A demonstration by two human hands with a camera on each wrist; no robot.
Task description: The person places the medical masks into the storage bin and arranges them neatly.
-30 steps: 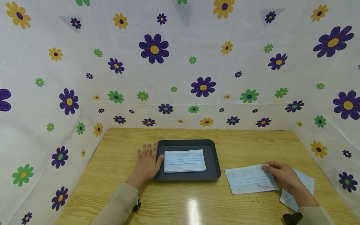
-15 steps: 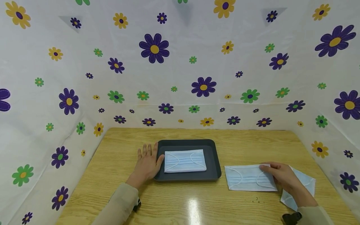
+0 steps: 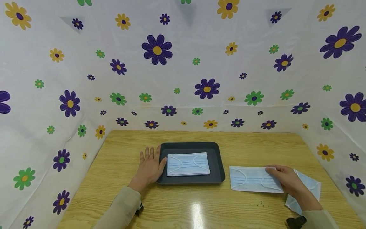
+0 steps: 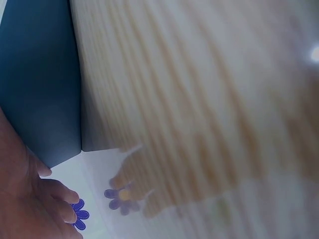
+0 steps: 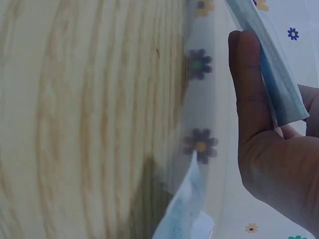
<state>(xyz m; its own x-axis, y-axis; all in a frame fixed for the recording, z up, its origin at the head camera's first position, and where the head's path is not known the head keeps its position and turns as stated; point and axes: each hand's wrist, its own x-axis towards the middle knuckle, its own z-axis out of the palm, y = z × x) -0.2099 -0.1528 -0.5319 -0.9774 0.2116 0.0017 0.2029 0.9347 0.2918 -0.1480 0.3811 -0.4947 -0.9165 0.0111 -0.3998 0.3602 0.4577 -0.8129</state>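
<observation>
My right hand [image 3: 288, 181] pinches a light blue face mask [image 3: 251, 183] near its right end, thumb on top. In the right wrist view that mask [image 5: 279, 82] is held above the table between thumb and fingers. A second mask [image 3: 310, 186] lies on the table, partly hidden under my right hand and wrist. My left hand [image 3: 150, 168], fingers straight and spread, rests against the left edge of the dark grey tray [image 3: 215, 159]. Inside the tray lies a neat stack of face masks [image 3: 188, 163], ear loops showing on top.
The wooden table [image 3: 183, 200] is bounded at the back and sides by a white flowered cloth [image 3: 183, 73]. Small dark specks [image 3: 261, 203] mark the wood below the held mask.
The mask in my right hand has turned slightly, its lower left corner rising so that it lies straighter. My left hand, the tray and the stack have stayed in place.
</observation>
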